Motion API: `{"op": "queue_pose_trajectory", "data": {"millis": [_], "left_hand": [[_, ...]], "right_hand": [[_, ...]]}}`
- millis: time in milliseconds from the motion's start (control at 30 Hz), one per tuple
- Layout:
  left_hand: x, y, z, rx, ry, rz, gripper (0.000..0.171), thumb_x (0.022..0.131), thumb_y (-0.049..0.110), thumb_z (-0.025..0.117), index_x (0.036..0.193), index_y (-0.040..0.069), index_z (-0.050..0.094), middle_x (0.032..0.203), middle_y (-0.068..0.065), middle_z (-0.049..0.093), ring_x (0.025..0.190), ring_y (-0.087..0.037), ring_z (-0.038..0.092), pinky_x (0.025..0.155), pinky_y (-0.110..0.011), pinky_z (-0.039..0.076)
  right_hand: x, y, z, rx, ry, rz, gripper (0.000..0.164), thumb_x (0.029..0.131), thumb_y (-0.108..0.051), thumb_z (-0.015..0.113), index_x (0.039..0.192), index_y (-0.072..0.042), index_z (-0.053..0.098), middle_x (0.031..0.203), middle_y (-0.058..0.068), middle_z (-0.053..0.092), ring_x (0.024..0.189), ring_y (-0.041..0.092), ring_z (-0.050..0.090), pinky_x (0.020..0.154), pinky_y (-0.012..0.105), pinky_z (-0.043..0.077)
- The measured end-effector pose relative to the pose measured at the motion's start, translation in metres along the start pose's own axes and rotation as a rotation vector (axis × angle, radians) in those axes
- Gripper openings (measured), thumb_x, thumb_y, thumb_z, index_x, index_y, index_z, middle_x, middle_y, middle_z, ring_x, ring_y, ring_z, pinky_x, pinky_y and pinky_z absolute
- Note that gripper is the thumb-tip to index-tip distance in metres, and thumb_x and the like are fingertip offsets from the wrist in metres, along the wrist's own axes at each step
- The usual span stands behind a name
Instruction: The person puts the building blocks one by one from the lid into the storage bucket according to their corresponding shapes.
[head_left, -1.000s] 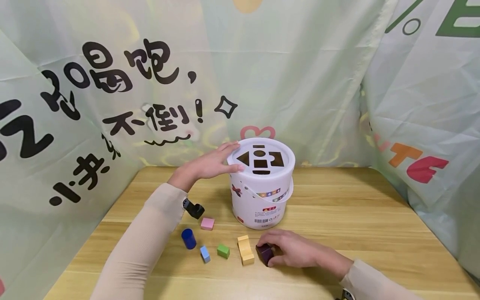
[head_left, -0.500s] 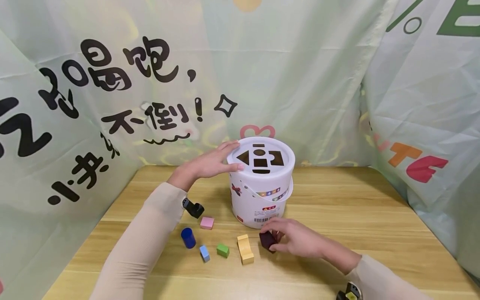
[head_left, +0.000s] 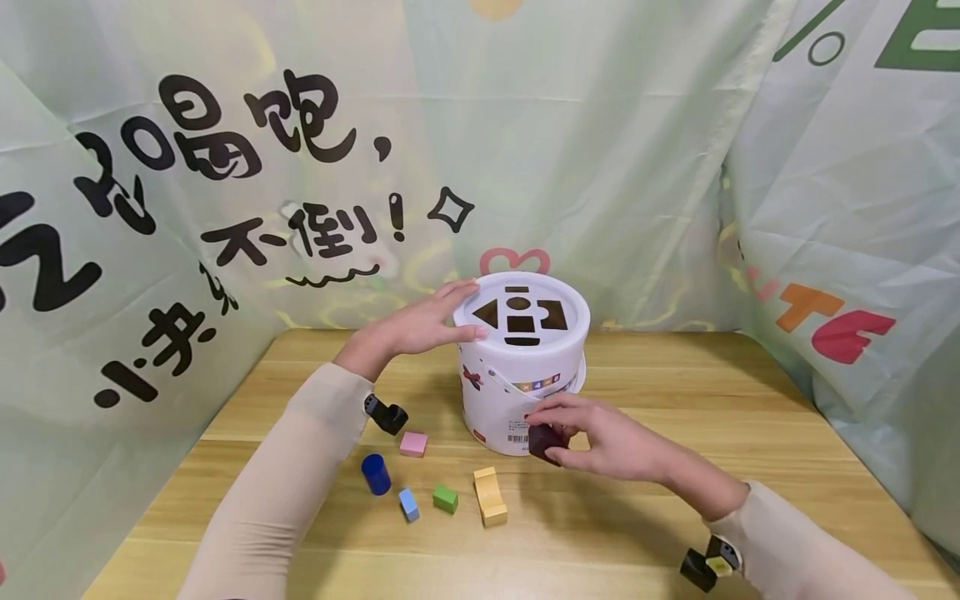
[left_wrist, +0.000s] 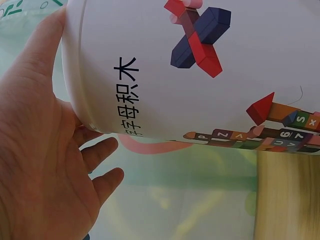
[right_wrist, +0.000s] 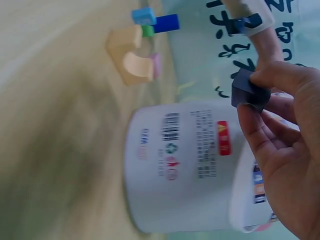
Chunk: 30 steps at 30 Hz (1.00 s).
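Observation:
A white bucket (head_left: pixel 487 387) stands upright, its lid (head_left: pixel 545 288) cut with several shaped holes, among them a triangle and a circle. My left hand (head_left: pixel 426 327) rests on the left of the lid's rim, thumb on top and the other fingers loosely spread, as the left wrist view shows. Between thumb and fingertips, my right hand (head_left: pixel 600 433) pinches a dark purple block (head_left: pixel 546 443), held above the table in front of the bucket's lower wall. The right wrist view shows the flat faces of this block (right_wrist: pixel 243 91); its far side is hidden by the fingers.
On the table before the bucket lie a yellow block (head_left: pixel 491 497) with a curved hollow, a green block (head_left: pixel 446 499), a light blue block (head_left: pixel 408 505), a dark blue cylinder (head_left: pixel 377 474) and a pink block (head_left: pixel 414 444). A printed cloth (head_left: pixel 615 167) hangs behind.
My right hand has lifted the dark purple block off the table, from beside the yellow block up toward the bucket. The left hand stays at the rim.

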<state>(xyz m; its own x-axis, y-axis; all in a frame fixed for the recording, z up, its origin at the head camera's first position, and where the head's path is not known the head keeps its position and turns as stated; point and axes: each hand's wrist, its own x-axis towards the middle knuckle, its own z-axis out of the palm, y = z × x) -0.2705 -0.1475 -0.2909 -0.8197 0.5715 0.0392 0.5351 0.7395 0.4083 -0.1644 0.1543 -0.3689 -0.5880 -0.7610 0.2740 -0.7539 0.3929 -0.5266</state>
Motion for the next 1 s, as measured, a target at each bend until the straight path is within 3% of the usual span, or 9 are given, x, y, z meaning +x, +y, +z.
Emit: {"op": "queue_pose_trajectory", "data": {"millis": [333,667,900,1000], "left_hand": [[0.000,0.000,-0.001,0.010,0.003,0.011,0.090,0.090,0.065,0.053,0.158,0.017,0.019,0.163,-0.004,0.011,0.146,-0.028,0.018,0.113,-0.052,0.025],[0.000,0.000,-0.002,0.014,0.003,0.005,0.090,0.089,0.067,0.052,0.158,0.018,0.019,0.163,-0.003,0.011,0.145,-0.028,0.022,0.113,-0.051,0.026],[0.000,0.000,-0.002,0.006,-0.003,-0.004,0.091,0.089,0.070,0.050,0.158,0.020,0.017,0.163,-0.002,0.009,0.146,-0.027,0.019,0.113,-0.051,0.025],[0.000,-0.001,-0.001,0.008,-0.007,-0.009,0.092,0.088,0.071,0.049,0.158,0.021,0.016,0.163,-0.001,0.008,0.146,-0.027,0.019,0.113,-0.051,0.025]], "right_hand": [[0.015,-0.019,-0.032,0.101,0.041,-0.037,0.035,0.092,-0.016,0.071,0.124,-0.006,0.063,0.128,0.004,0.057,0.105,0.016,0.060,0.083,0.031,0.055],[0.036,-0.038,-0.060,-0.049,0.108,-0.110,0.030,0.087,-0.015,0.075,0.116,-0.011,0.068,0.119,-0.004,0.060,0.093,0.009,0.061,0.076,0.030,0.055],[0.053,-0.049,-0.074,-0.049,0.141,-0.119,0.027,0.086,-0.014,0.076,0.112,-0.010,0.068,0.114,-0.003,0.061,0.092,0.009,0.066,0.076,0.029,0.057],[0.061,-0.052,-0.080,-0.102,0.163,-0.115,0.027,0.086,-0.018,0.076,0.111,-0.011,0.069,0.113,-0.005,0.062,0.091,0.009,0.063,0.076,0.028,0.056]]}}
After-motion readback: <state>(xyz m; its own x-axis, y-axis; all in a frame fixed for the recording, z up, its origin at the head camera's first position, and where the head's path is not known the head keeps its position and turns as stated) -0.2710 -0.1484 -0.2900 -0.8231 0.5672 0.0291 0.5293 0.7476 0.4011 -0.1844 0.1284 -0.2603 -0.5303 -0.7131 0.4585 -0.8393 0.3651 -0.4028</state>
